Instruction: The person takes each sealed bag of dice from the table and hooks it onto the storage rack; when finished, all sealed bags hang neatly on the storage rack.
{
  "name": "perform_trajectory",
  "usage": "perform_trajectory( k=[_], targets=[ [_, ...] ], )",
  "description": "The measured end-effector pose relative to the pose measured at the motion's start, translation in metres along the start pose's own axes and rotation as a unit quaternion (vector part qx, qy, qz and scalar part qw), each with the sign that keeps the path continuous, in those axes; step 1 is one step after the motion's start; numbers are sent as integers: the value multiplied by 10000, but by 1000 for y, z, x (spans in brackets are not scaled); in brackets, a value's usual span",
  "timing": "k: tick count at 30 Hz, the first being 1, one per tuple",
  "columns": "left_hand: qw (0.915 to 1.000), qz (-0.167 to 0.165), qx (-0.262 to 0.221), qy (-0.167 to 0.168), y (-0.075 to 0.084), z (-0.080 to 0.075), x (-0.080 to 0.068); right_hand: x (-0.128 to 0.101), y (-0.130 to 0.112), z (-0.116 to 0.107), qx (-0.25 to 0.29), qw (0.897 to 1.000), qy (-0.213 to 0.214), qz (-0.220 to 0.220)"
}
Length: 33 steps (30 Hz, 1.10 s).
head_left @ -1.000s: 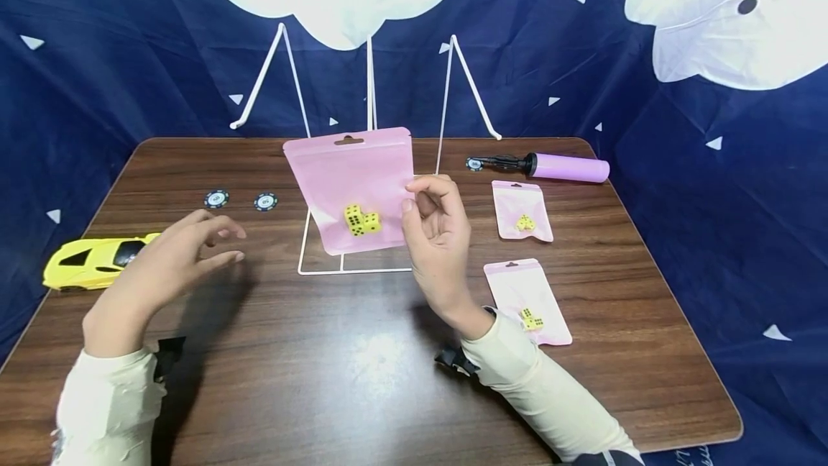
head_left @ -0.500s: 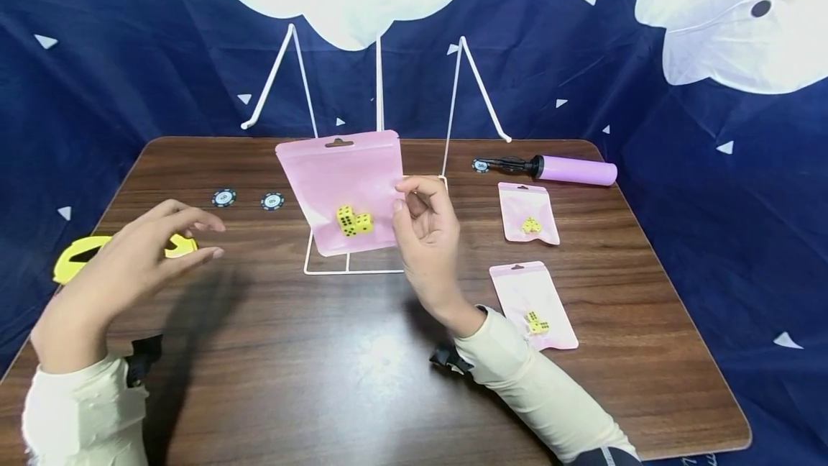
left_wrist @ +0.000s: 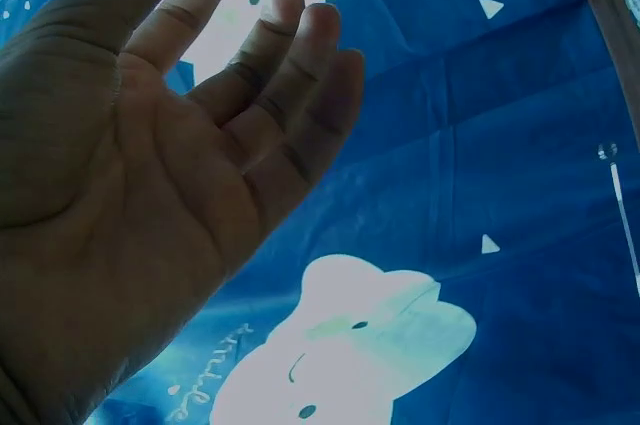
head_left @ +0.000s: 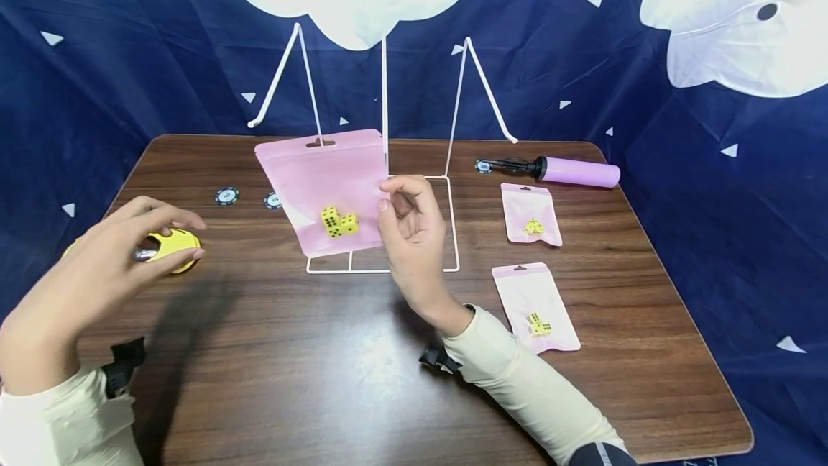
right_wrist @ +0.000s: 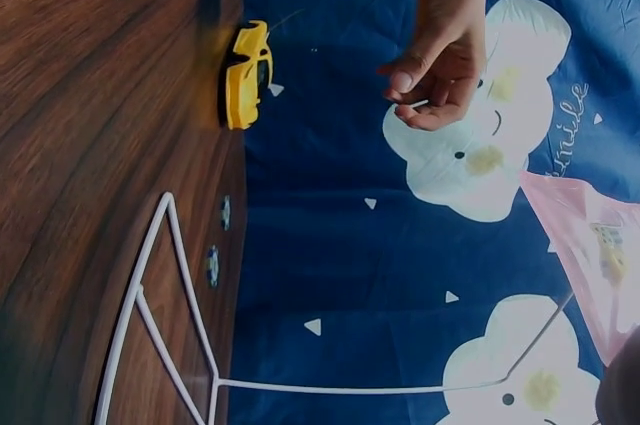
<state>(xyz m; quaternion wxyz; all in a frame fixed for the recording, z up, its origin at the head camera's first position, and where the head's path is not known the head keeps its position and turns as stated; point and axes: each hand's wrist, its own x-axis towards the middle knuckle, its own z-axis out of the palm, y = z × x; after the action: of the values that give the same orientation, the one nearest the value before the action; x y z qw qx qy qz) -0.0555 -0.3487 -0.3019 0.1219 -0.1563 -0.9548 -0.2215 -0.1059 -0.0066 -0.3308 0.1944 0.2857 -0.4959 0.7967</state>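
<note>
My right hand (head_left: 414, 243) pinches the right edge of a pink zip bag (head_left: 284, 178) between thumb and index finger. The bag is raised and upright, with yellow dice (head_left: 339, 222) inside near its bottom and a hanging slot at its top. Behind it stands a white wire rack (head_left: 454, 225). At the left, my left hand (head_left: 97, 272) hangs in the air with loosely bent fingers and nothing in them. From the head it partly covers a yellow toy car (head_left: 177, 247); the right wrist view shows the car (right_wrist: 245, 85) apart from that hand.
Two smaller-looking pink bags with dice, one farther (head_left: 527, 207) and one nearer (head_left: 533, 293), lie at the right. Behind them is a purple hand pump (head_left: 576, 171), its black nozzle over a poker chip (head_left: 482, 165). Another poker chip (head_left: 227, 195) lies at the back left.
My left hand has drawn back to the left, over the car in the head view. My right hand has shifted slightly left with the pink bag. The head view has turned a little left.
</note>
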Motion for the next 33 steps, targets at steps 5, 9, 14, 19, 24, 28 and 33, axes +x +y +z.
perform_trajectory(
  k=[5,9,14,19,24,28,33],
  targets=[
    [9998,116,0,131,2,-4,-2,1,2,9,115,9999,-2,47],
    [9992,217,31,339,1,-6,-5,2,6,19,236,9996,-23,156],
    [9991,192,104,366,1,-7,-6,4,11,30,325,9992,34,241],
    [9990,198,106,375,2,-7,-5,6,12,39,497,9982,22,331],
    [9993,142,108,332,3,-6,-6,6,14,45,788,9955,-70,525],
    [9995,20,190,249,2,-6,-5,7,16,47,788,9953,-104,556],
    [9994,-102,302,132,0,-4,-5,8,19,49,630,9967,-95,501]
  ],
)
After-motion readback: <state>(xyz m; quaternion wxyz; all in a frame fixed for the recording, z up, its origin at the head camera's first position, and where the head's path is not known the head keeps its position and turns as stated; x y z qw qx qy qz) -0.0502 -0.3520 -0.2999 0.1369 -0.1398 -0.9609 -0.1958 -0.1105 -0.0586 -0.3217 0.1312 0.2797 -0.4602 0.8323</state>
